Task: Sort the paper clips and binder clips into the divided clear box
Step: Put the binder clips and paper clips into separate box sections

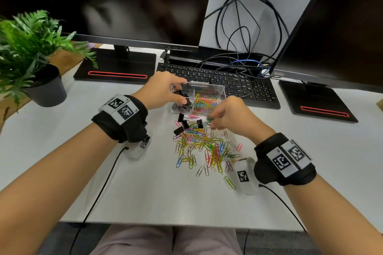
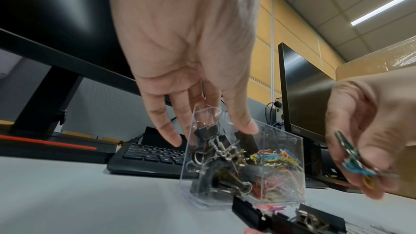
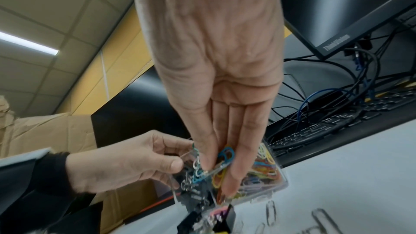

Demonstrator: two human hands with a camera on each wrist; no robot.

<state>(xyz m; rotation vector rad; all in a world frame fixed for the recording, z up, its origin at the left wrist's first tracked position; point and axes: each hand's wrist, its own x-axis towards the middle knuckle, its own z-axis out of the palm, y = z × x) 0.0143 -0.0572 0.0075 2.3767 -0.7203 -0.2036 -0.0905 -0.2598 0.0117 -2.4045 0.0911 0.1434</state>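
Clear plastic divided box (image 1: 207, 91) steadied while a bunch of clips is lifted.

Left hand (image 1: 163, 91) grips the box's left end, thumb and fingers curled over its walls; black binder clips (image 2: 216, 157) fill that compartment, coloured paper clips (image 1: 205, 102) the right one. Right hand (image 1: 228, 115) pinches a small bunch of paper clips (image 2: 351, 156), apparently green and blue, just above the loose pile (image 1: 205, 147) on the white desk (image 1: 145, 182).

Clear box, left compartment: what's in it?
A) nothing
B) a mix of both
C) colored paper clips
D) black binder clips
D: in the head view the clear box's left compartment holds black binder clips, with the colored paper clips on the other side of the divider.
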